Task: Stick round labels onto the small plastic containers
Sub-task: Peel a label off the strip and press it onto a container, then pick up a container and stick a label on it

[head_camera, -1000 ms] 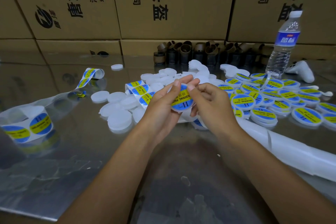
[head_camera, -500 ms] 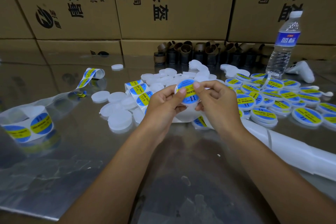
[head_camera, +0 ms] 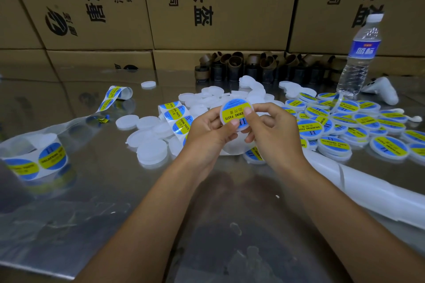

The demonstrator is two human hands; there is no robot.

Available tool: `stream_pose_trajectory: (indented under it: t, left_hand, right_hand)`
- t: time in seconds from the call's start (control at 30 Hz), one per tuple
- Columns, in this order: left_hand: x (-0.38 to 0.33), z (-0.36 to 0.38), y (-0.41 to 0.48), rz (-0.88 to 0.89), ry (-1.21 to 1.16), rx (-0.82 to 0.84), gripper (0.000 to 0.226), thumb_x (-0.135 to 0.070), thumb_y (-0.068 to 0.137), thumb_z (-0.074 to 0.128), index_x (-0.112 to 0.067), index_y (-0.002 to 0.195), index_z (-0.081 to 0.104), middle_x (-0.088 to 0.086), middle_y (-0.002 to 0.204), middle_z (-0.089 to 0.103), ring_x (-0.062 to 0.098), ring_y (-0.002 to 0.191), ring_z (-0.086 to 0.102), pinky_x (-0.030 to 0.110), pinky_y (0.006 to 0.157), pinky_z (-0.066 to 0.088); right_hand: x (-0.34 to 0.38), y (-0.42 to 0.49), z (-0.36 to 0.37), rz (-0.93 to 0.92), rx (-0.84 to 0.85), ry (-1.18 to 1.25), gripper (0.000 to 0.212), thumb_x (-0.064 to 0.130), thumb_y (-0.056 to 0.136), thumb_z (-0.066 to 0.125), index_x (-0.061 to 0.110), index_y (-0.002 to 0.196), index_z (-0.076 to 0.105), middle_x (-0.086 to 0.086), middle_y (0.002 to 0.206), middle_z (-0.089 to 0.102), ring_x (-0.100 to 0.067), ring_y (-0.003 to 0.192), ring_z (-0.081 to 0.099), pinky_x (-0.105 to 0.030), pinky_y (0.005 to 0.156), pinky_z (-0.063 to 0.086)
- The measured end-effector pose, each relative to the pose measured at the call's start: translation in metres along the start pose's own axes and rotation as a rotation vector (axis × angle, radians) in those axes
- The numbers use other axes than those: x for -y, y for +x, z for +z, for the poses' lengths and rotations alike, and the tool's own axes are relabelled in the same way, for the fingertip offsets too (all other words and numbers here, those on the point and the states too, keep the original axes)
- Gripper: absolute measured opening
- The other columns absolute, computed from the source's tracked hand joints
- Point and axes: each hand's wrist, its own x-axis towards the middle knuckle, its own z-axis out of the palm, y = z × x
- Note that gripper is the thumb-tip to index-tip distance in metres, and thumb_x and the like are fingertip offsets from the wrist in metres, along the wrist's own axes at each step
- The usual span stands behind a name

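You have raised the small plastic container (head_camera: 222, 114), face toward you; left hand (head_camera: 208, 132) and right hand (head_camera: 274, 132) both pinch it above the worktop (head_camera: 115, 190), labelled containers (head_camera: 334, 147) at 3 o'clock. Press outward, flattening the round label (head_camera: 234, 110).

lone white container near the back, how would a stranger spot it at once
Start at the wall of cardboard boxes behind the shiny table. Just in front, left of the brown tubes, lies the lone white container. Unlike the heaped containers, it sits alone, unlabelled.
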Motion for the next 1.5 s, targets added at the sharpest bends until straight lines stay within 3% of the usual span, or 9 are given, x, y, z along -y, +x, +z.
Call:
stream_pose_trajectory:
  t: [0.2, 0.43, 0.7, 0.8, 0.93, 1.07, 1.13, 1.23, 1.5]
  left_hand:
    - [-0.004, 0.002, 0.000, -0.016, -0.083, -0.065, 0.019, -0.022, 0.097, 0.050, -0.017, 0.093, 0.068, -0.001, 0.083, 0.073, 0.015, 0.079, 0.066, 0.020, 0.066, 0.052]
    - [-0.007, 0.002, -0.001, -0.002, -0.086, -0.102, 0.020, -0.022, 0.097, 0.049, -0.018, 0.092, 0.069, -0.003, 0.081, 0.073, 0.008, 0.074, 0.066, 0.018, 0.064, 0.052]
    - [-0.007, 0.003, -0.002, -0.019, -0.057, -0.123, 0.017, -0.022, 0.095, 0.053, -0.017, 0.092, 0.070, 0.001, 0.087, 0.073, 0.012, 0.079, 0.066, 0.020, 0.069, 0.054]
    - [-0.007, 0.003, -0.001, -0.022, -0.055, -0.178, 0.013, -0.019, 0.094, 0.056, -0.018, 0.092, 0.069, -0.003, 0.080, 0.072, 0.009, 0.071, 0.065, 0.020, 0.066, 0.053]
    - [-0.011, 0.001, 0.001, -0.004, -0.122, -0.306, 0.013, -0.015, 0.094, 0.056, -0.019, 0.090, 0.068, -0.005, 0.068, 0.065, 0.008, 0.062, 0.064, 0.019, 0.061, 0.053]
    - [-0.014, -0.001, 0.000, 0.018, -0.158, -0.378, 0.016, -0.013, 0.095, 0.054, -0.018, 0.087, 0.066, -0.003, 0.066, 0.060, 0.008, 0.058, 0.059, 0.019, 0.057, 0.051]
    - [-0.016, -0.002, 0.001, 0.017, -0.167, -0.402, 0.016, -0.012, 0.095, 0.054, -0.018, 0.086, 0.066, -0.002, 0.065, 0.058, 0.009, 0.058, 0.057, 0.019, 0.055, 0.050]
    - [-0.017, -0.002, 0.000, 0.009, -0.162, -0.413, 0.016, -0.012, 0.095, 0.054, -0.018, 0.086, 0.065, -0.001, 0.066, 0.057, 0.009, 0.058, 0.056, 0.018, 0.054, 0.049]
    - [-0.017, -0.001, 0.000, 0.002, -0.162, -0.418, 0.016, -0.011, 0.095, 0.052, -0.017, 0.087, 0.065, -0.002, 0.065, 0.058, 0.006, 0.053, 0.057, 0.018, 0.053, 0.050]
  right_hand:
    - [0.001, 0.001, -0.001, -0.022, 0.019, -0.015, 0.007, 0.025, 0.089, 0.061, 0.025, 0.082, 0.060, 0.004, 0.053, 0.065, -0.004, 0.041, 0.056, -0.014, 0.051, 0.043]
    - [0.001, 0.003, -0.002, -0.010, 0.096, 0.040, 0.014, 0.022, 0.092, 0.057, 0.033, 0.086, 0.062, 0.010, 0.055, 0.066, -0.005, 0.044, 0.055, -0.014, 0.053, 0.045]
    - [-0.003, 0.005, -0.005, -0.014, 0.082, 0.015, 0.008, 0.022, 0.091, 0.058, 0.026, 0.085, 0.060, 0.009, 0.054, 0.066, -0.005, 0.045, 0.056, -0.016, 0.054, 0.046]
    - [-0.003, 0.011, -0.011, -0.021, 0.011, 0.017, 0.009, 0.020, 0.092, 0.058, 0.023, 0.084, 0.060, 0.009, 0.053, 0.065, -0.004, 0.044, 0.055, -0.013, 0.052, 0.044]
    - [-0.008, 0.021, -0.025, -0.023, -0.225, -0.010, 0.009, 0.020, 0.092, 0.056, 0.021, 0.083, 0.059, 0.005, 0.057, 0.062, 0.000, 0.044, 0.055, -0.010, 0.047, 0.040]
    - [-0.021, 0.033, -0.041, 0.040, -0.403, -0.187, 0.013, 0.021, 0.090, 0.055, 0.028, 0.079, 0.056, 0.004, 0.063, 0.059, -0.020, 0.067, 0.064, -0.030, 0.068, 0.048]
    - [-0.028, 0.036, -0.046, 0.097, -0.420, -0.285, 0.008, 0.018, 0.089, 0.055, 0.020, 0.088, 0.063, 0.007, 0.062, 0.056, -0.027, 0.079, 0.064, -0.031, 0.073, 0.046]
    - [-0.034, 0.036, -0.048, 0.148, -0.386, -0.383, 0.020, 0.012, 0.089, 0.053, 0.009, 0.104, 0.065, -0.002, 0.069, 0.062, -0.031, 0.089, 0.065, -0.040, 0.084, 0.050]
    - [-0.039, 0.037, -0.051, 0.169, -0.434, -0.488, 0.044, 0.005, 0.085, 0.057, 0.003, 0.128, 0.049, -0.012, 0.108, 0.062, -0.030, 0.113, 0.051, -0.031, 0.090, 0.037]
